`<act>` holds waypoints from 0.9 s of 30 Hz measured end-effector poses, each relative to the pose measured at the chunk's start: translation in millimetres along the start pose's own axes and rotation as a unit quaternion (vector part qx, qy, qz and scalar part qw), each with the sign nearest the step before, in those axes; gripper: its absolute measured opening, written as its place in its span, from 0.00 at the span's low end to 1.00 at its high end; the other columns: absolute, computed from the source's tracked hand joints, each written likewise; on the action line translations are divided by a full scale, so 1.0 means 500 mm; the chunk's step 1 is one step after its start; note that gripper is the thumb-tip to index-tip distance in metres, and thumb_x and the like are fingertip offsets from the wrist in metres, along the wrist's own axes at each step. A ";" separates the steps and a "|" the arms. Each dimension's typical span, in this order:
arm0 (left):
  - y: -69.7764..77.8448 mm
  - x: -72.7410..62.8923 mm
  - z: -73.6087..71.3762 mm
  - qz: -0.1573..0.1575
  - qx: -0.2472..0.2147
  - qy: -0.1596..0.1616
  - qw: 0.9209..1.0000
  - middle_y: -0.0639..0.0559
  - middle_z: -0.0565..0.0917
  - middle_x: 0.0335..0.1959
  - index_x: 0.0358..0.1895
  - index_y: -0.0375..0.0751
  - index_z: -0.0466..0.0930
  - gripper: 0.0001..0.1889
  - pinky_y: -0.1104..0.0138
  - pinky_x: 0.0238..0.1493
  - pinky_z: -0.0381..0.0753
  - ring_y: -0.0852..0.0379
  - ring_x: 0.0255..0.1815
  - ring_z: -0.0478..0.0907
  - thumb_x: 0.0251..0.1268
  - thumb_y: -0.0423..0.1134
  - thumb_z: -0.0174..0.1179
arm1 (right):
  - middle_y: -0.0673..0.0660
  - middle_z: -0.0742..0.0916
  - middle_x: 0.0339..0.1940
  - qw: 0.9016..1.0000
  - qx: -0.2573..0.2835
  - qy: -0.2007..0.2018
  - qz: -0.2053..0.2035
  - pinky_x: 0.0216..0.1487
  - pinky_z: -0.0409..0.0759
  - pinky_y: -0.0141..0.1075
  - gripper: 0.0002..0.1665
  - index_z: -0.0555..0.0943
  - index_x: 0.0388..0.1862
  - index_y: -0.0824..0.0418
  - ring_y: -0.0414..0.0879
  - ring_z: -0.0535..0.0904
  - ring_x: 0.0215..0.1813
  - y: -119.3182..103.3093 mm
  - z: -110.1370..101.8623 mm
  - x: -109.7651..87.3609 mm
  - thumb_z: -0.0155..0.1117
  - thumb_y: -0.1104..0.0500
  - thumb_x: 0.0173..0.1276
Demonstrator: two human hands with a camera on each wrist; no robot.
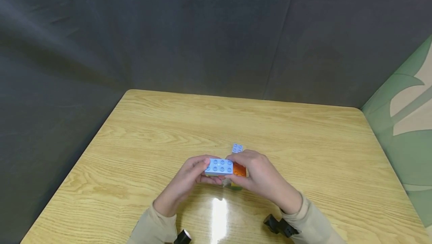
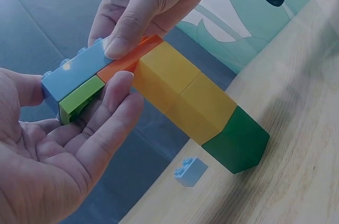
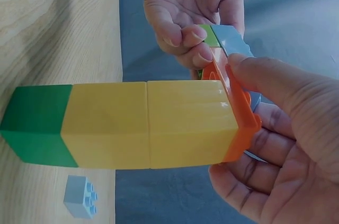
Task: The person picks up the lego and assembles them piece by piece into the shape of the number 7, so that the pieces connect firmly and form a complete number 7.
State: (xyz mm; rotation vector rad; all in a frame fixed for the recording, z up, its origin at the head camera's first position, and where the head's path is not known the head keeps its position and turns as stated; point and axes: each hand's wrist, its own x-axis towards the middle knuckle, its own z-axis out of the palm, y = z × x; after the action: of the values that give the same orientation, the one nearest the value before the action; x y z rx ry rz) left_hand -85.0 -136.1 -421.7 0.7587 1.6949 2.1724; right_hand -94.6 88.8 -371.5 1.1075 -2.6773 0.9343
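A tower stands on the table: a dark green brick [image 2: 238, 142] at the bottom, two yellow bricks [image 3: 185, 123] above it, and a thin orange brick [image 1: 240, 169] across the top. A long light-blue brick [image 1: 219, 166] lies over the orange one and juts out to the left. Beneath its jutting part is a thin light-green brick [image 2: 80, 98]. My left hand [image 1: 190, 170] pinches the blue and light-green end, thumb on the blue brick and fingers below. My right hand [image 1: 261, 170] grips the blue brick's other end, near the orange brick.
A small light-blue brick [image 3: 78, 197] sits separately on the wooden table [image 1: 135, 154], behind the tower. Dark cloth [image 1: 202, 37] hangs beyond the table's back and left edges. A green patterned surface [image 1: 405, 124] borders the right side.
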 end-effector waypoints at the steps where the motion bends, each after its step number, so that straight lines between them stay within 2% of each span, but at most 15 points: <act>1: 0.000 0.000 0.000 0.000 -0.001 0.000 1.000 0.22 0.80 0.43 0.56 0.13 0.68 0.22 0.54 0.42 0.85 0.53 0.38 0.85 0.80 0.35 0.35 | 0.49 0.87 0.40 1.000 -0.001 0.000 0.000 0.39 0.81 0.35 0.20 0.85 0.45 0.58 0.39 0.80 0.41 0.000 0.000 0.000 0.78 0.53 0.55; 8: 0.002 0.000 0.002 -0.008 -0.003 0.001 1.000 0.20 0.79 0.43 0.57 0.15 0.68 0.23 0.53 0.42 0.85 0.52 0.38 0.85 0.80 0.36 0.35 | 0.48 0.87 0.39 1.000 -0.001 -0.002 0.001 0.38 0.80 0.33 0.20 0.85 0.45 0.57 0.38 0.79 0.39 0.002 0.000 -0.001 0.78 0.53 0.55; 15: 0.000 -0.001 -0.001 -0.003 -0.007 -0.004 1.000 0.30 0.83 0.43 0.57 0.14 0.68 0.22 0.53 0.42 0.85 0.53 0.38 0.85 0.80 0.35 0.35 | 0.48 0.87 0.39 1.000 0.001 0.001 -0.001 0.38 0.80 0.34 0.20 0.85 0.45 0.58 0.38 0.79 0.39 0.003 0.000 -0.001 0.78 0.53 0.55; 22: -0.001 -0.002 -0.004 0.016 -0.006 -0.023 1.000 0.24 0.81 0.43 0.58 0.14 0.67 0.22 0.52 0.43 0.84 0.54 0.40 0.85 0.80 0.34 0.33 | 0.47 0.87 0.39 1.000 0.006 0.004 -0.003 0.37 0.80 0.32 0.19 0.85 0.45 0.57 0.38 0.78 0.38 0.003 0.002 -0.001 0.78 0.54 0.55; 27: -0.002 -0.002 -0.005 0.014 -0.008 -0.023 1.000 0.23 0.80 0.43 0.58 0.14 0.67 0.23 0.53 0.43 0.84 0.54 0.39 0.85 0.81 0.35 0.33 | 0.47 0.87 0.38 1.000 0.006 0.004 -0.004 0.36 0.79 0.32 0.19 0.85 0.45 0.57 0.37 0.78 0.37 0.003 0.002 0.000 0.78 0.53 0.55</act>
State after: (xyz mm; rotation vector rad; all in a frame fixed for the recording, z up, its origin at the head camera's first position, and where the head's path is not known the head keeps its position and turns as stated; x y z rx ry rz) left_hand -85.6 -138.4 -423.4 0.8282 1.6523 2.1665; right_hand -95.6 89.2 -373.1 1.1149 -2.6625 0.9522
